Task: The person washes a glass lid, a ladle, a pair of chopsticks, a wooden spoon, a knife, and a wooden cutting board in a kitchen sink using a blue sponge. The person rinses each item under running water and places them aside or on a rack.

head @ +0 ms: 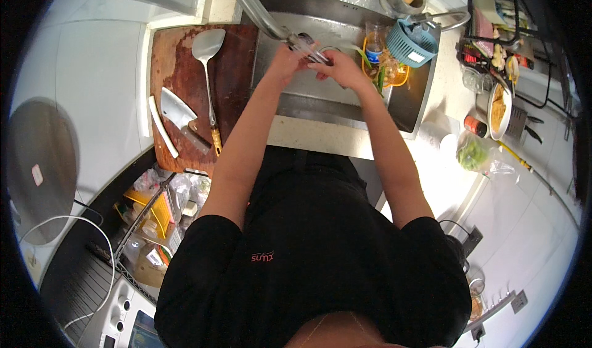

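Observation:
Over the stainless steel sink [319,100], my left hand [287,62] and my right hand [341,66] meet just below the end of the metal faucet [259,13]. The fingers of both hands are around small, dark and shiny metal items, too blurred and covered to name. A thin wire-like loop shows above my right hand. To the right in the sink stands an orange basket [403,80] with a plastic bottle [373,52] and food scraps, a blue-green basket [407,47] beside and partly above it.
On the wooden cutting board [236,75] at left lie a metal spatula [209,47], a cleaver [178,110] and a white curved strip [162,128]. A stone mortar [393,1] stands behind the sink. At right are a bowl of food [499,112], a jar [475,126] and bagged greens [471,154].

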